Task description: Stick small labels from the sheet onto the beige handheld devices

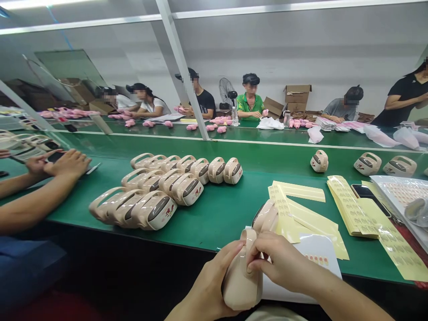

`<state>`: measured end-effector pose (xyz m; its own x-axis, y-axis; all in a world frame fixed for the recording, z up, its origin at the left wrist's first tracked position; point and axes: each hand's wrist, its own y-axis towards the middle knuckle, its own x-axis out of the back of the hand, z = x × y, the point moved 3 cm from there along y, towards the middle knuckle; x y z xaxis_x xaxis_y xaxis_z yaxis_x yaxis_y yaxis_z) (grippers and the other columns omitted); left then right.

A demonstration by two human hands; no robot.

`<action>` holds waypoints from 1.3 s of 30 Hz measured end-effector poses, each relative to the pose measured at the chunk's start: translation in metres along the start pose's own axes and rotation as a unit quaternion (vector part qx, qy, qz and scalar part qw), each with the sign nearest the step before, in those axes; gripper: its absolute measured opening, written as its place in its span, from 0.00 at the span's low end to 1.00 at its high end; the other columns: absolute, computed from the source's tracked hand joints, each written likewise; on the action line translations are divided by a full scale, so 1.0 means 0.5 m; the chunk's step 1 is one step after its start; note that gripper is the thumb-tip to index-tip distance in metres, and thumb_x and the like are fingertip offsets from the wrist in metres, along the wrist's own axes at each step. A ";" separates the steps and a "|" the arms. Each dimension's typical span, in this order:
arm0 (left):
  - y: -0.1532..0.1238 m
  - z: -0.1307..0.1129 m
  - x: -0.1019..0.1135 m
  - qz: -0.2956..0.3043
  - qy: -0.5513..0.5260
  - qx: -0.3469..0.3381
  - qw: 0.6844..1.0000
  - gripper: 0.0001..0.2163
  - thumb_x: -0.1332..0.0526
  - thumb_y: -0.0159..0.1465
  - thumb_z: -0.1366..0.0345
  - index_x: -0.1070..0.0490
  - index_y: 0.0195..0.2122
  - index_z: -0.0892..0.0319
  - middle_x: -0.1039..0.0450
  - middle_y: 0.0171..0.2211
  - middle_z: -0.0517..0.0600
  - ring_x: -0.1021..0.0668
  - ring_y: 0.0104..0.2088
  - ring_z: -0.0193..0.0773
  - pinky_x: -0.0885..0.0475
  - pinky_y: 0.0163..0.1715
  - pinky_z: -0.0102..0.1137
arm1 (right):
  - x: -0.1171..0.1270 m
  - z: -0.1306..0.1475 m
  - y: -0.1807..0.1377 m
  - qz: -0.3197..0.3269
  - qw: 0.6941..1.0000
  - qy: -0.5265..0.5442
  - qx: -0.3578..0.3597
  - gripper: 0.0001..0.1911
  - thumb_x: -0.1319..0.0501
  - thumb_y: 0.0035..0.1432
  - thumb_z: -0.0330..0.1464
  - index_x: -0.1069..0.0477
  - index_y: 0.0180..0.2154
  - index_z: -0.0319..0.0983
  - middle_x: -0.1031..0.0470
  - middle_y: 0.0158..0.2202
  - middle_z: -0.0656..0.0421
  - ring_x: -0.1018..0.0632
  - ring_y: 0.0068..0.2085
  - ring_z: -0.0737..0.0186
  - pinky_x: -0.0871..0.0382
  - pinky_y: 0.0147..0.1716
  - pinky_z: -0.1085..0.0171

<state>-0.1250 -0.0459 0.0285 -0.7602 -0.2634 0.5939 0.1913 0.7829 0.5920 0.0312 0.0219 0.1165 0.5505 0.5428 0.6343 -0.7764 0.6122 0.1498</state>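
Cream gadget [241, 287] held between two hands at the near edge of the green table [214, 218].
From where I stand, the left hand [216, 281] grips its side; the right hand [279, 256] has its fingers curled against it by the handle [248, 237], though I can't tell whether they pinch anything. I'd judge it light, stiff plastic, the glossy shell slippery and easily scuffed: best cupped round the body or taken by the handle.

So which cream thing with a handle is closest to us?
The glossy cream plastic case with a loop handle, between the left hand and right hand at the bottom; these hands hold none of the others, which are farther back.
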 end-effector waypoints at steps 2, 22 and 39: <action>0.000 0.000 0.000 0.003 0.004 0.002 1.000 0.52 0.28 0.35 0.58 0.51 0.62 0.48 0.32 0.54 0.59 0.25 0.47 0.60 0.27 0.42 0.44 | -0.001 0.003 -0.001 0.004 1.000 -0.026 0.008 0.11 0.39 0.46 0.16 0.30 0.24 0.37 0.27 0.29 0.60 0.27 0.33 0.63 0.33 0.32 0.67; -0.012 -0.024 0.002 0.012 -0.020 0.144 0.989 0.50 0.28 0.35 0.67 0.51 0.59 0.45 0.34 0.55 0.52 0.27 0.48 0.51 0.31 0.48 0.42 | -0.038 -0.023 -0.059 -0.115 0.961 -0.188 0.166 0.22 0.37 0.51 0.26 0.34 0.50 0.36 0.30 0.34 0.53 0.30 0.34 0.58 0.29 0.33 0.60; -0.029 -0.018 -0.046 -0.203 -0.487 0.297 0.796 0.38 0.31 0.41 0.47 0.37 0.55 0.45 0.28 0.51 0.51 0.26 0.48 0.55 0.33 0.49 0.47 | -0.074 -0.094 0.008 -0.198 0.954 0.222 -0.040 0.13 0.51 0.61 0.34 0.38 0.47 0.40 0.31 0.40 0.55 0.27 0.41 0.61 0.30 0.40 0.63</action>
<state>-0.1047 -0.0562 0.0112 -0.8612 -0.2264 -0.4550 -0.2995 0.9494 0.0946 0.0224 0.0316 0.0580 0.8853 0.4387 0.1539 -0.4643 0.8521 0.2415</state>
